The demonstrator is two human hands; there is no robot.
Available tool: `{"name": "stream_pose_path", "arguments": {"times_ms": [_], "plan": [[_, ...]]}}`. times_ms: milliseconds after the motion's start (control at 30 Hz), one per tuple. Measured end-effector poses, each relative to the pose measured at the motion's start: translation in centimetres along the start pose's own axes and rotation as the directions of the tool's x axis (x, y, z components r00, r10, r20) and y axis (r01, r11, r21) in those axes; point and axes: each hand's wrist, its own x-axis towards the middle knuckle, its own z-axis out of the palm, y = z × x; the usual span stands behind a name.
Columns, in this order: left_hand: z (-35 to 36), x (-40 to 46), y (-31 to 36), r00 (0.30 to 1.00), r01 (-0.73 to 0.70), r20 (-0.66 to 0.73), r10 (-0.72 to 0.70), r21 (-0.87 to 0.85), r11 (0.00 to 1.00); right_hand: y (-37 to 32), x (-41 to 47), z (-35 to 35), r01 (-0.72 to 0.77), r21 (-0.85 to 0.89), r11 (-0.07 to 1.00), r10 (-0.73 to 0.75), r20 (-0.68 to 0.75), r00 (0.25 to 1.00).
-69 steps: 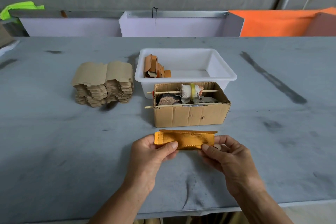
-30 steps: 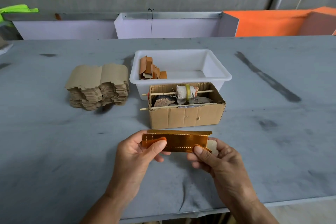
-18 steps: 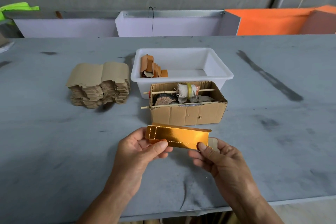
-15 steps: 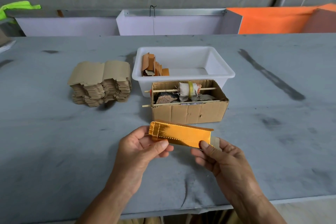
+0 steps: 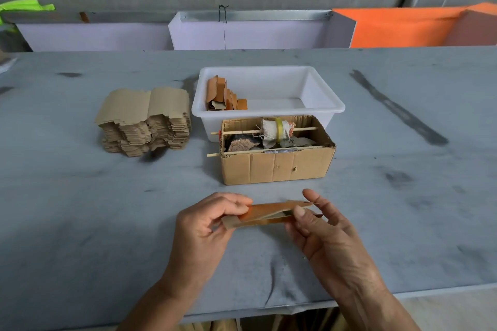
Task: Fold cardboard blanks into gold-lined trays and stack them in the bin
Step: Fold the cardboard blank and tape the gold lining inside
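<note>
Head view: gold-lined blank (image 5: 269, 213) pinched at both ends, tilted nearly flat, just above the worktop (image 5: 80, 223). Left hand (image 5: 204, 228) gripping its left end, right hand (image 5: 320, 226) clamping the right. Beyond the hands, cardboard box (image 5: 277, 166); behind it, white bin (image 5: 269, 88) holding folded trays (image 5: 223, 94). Far left of the hands, stack of blanks (image 5: 145, 118).

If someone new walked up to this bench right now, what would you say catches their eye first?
Probably the gold-lined blank, pinched at its ends by the left hand and right hand above the near table edge. Behind it sits an open cardboard box of odds and ends, then the white bin with folded trays at its left end. Left of the bin stands a stack of brown blanks.
</note>
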Motion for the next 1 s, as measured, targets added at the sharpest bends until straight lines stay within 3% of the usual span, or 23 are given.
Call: {"name": "stream_pose_path", "arguments": {"times_ms": [67,133,233,300,433,533,633,733,1000], "plan": [[0.0,0.0,0.0,0.999,0.038,0.023,-0.037,-0.029,0.999,0.1,0.0,-0.2,0.047,-0.047,0.998,-0.047,-0.003,0.999],[-0.1,0.0,0.4,0.977,0.212,0.06,-0.205,-0.17,0.962,0.0,-0.1,-0.4,0.12,-0.13,0.984,-0.121,0.0,0.993],[-0.7,0.3,0.7,0.863,0.505,0.226,-0.452,-0.386,0.772,-0.2,-0.3,-0.6,0.189,-0.243,0.951,-0.19,0.022,0.982],[-1.1,0.7,0.8,0.804,0.595,0.304,-0.511,-0.405,0.694,-0.2,-0.3,-0.8,0.212,-0.283,0.935,-0.208,0.046,0.977],[-0.5,1.2,1.4,0.809,0.56,0.314,-0.497,-0.153,0.814,-0.1,-0.4,-0.4,0.255,-0.338,0.906,-0.219,0.141,0.965],[-0.1,1.5,1.2,0.766,0.569,0.377,-0.521,-0.02,0.822,0.0,-0.3,-0.3,0.233,-0.307,0.923,-0.202,0.129,0.971],[0.0,1.7,1.3,0.763,0.564,0.366,-0.533,0.026,0.825,0.2,-0.1,-0.4,0.154,-0.186,0.97,-0.146,0.056,0.988],[0.1,1.6,1.5,0.78,0.553,0.331,-0.531,0.033,0.832,0.4,-0.1,-0.6,0.062,-0.06,0.996,-0.058,0.072,0.996],[0.4,1.5,1.5,0.812,0.505,0.311,-0.494,0.053,0.862,0.6,-0.1,-0.1,-0.064,-0.038,0.997,0.066,0.052,0.996]]}}
